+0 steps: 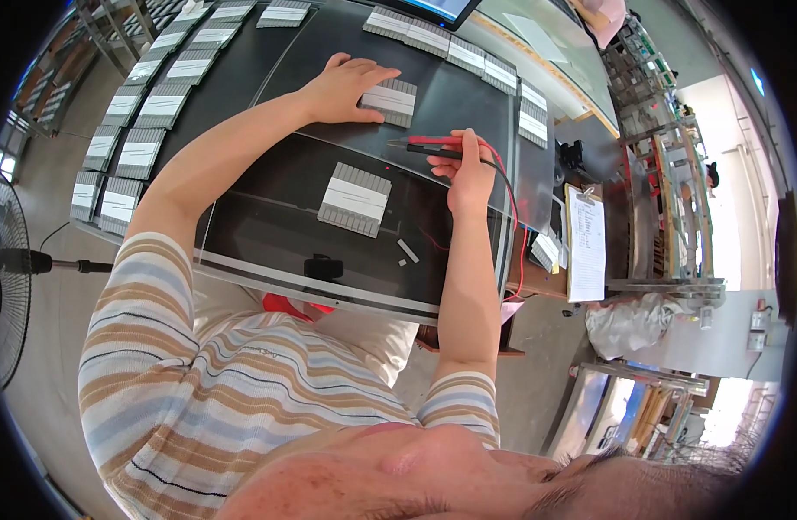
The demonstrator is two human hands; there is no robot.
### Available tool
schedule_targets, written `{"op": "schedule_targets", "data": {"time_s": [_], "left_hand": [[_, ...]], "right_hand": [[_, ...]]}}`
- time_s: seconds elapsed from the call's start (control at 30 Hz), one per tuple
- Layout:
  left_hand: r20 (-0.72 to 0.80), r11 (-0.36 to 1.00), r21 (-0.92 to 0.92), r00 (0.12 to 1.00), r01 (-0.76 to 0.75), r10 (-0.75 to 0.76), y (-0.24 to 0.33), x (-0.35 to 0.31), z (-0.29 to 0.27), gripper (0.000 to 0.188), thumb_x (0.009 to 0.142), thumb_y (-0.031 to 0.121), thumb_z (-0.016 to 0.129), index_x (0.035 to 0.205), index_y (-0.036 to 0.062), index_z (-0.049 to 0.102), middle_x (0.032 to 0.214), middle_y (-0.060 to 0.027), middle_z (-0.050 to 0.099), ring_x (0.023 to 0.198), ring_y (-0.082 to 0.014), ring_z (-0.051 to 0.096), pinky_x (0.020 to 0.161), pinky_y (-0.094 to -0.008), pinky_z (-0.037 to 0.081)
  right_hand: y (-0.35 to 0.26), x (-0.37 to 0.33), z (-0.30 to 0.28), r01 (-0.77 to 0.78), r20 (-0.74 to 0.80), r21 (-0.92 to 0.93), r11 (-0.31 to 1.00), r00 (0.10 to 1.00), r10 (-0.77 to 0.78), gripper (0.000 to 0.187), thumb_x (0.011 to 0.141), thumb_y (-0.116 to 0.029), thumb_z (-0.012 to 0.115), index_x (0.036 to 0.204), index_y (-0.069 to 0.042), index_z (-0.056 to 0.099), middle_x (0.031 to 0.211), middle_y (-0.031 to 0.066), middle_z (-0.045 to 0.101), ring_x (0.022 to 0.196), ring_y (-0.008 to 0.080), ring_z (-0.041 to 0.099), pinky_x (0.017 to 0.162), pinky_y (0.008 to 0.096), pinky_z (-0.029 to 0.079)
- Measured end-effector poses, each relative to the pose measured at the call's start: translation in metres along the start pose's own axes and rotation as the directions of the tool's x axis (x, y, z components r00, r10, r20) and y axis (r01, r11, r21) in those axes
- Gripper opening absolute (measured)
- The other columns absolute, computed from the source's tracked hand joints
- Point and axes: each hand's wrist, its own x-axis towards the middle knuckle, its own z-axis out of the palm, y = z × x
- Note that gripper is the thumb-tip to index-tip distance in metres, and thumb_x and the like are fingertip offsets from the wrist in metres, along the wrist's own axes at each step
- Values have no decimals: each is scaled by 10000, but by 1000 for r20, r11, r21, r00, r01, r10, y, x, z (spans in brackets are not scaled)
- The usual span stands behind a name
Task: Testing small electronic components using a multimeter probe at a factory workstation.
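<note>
My left hand [342, 89] reaches across the black tabletop to a grey ribbed block with a white band [392, 102]. Thumb and fingers straddle the block's left end, gripping it at its near and far edges. My right hand [468, 169] pinches a pair of test probes, one red [437, 139] and one black [433, 152]. Their thin metal tips point left, just on the near side of that block and apart from it. Closer to me lies a second grey ribbed block [356, 199], untouched. Two small pale pieces [408, 251] rest beside it.
Rows of similar blocks [163, 106] line the table's left side, with more along the far edge [439, 39]. A screen [437, 9] stands at the back. A clipboard [586, 243] lies right; a fan [4, 269] is left.
</note>
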Motion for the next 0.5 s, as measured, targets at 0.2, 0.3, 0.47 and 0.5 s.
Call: {"op": "schedule_targets", "data": {"time_s": [0.2, 0.3, 0.47, 0.5], "left_hand": [[20, 998, -58, 1000, 18, -17, 4, -15, 0, 624, 729, 392, 591, 1244, 135, 350, 1208, -154, 430, 1175, -264, 352, 973, -421, 192], [28, 996, -69, 998, 51, -49, -5, -14, 3, 640, 733, 401, 588, 1260, 140, 334, 1218, -169, 419, 1185, -271, 339, 976, -413, 186], [35, 994, -78, 996, 82, -80, -12, -11, 6, 685, 723, 418, 597, 1281, 145, 309, 1237, -188, 392, 1201, -271, 317, 977, -399, 180], [47, 994, -70, 996, 78, -75, -11, -11, 5, 700, 718, 423, 600, 1287, 146, 300, 1245, -193, 383, 1207, -270, 309, 977, -396, 178]], "right_hand": [[1, -1, 0, 9, -2, 0, 1000, 1000, -9, 275, 873, -259, 445, 892, 8, 509, 720, 98, 534, 521, 184, 581, 412, 227, 449], [0, -2, 2, 3, 2, -2, 1000, 1000, -3, 276, 873, -261, 444, 892, 6, 509, 719, 98, 534, 524, 183, 582, 415, 227, 450], [2, 0, 1, -5, 9, -4, 1000, 1000, 5, 276, 873, -263, 444, 893, 5, 510, 726, 97, 531, 525, 184, 584, 413, 225, 451], [2, 0, 0, -6, 7, -4, 1000, 1000, 6, 276, 873, -263, 444, 893, 5, 510, 726, 97, 531, 525, 184, 584, 413, 225, 451]]}}
